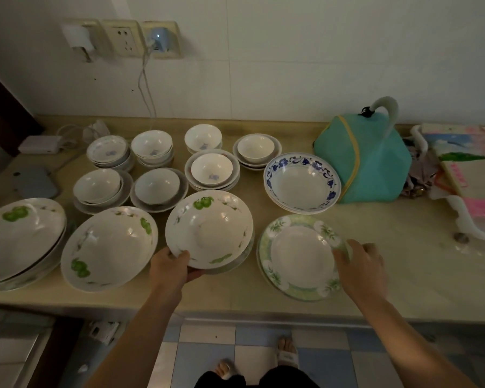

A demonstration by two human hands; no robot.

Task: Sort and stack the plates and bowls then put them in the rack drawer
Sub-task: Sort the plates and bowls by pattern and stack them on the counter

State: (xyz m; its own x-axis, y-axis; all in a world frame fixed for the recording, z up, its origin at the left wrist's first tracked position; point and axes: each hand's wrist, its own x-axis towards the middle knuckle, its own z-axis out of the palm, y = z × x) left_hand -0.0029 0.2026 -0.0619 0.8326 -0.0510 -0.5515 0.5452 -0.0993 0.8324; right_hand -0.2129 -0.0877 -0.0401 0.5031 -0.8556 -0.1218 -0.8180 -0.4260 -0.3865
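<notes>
Head view: my left hand [170, 266] grips the green-apple plate [209, 228] by its near rim; my right hand [362, 266], fingers loose, touches the green-bordered plate [301, 256].

So there's six little stacks of small white bowls [212, 167], three green-fruit deep plates [210, 228], one blue-rimmed bowl [302, 182], one green-rimmed plate [301, 257].

A green-fruit plate [209, 229] is gripped at its near rim by the left hand [170, 266], tilted above another plate. The green-bordered plate [301, 256] is touched at its right rim by the right hand [362, 266].
</notes>
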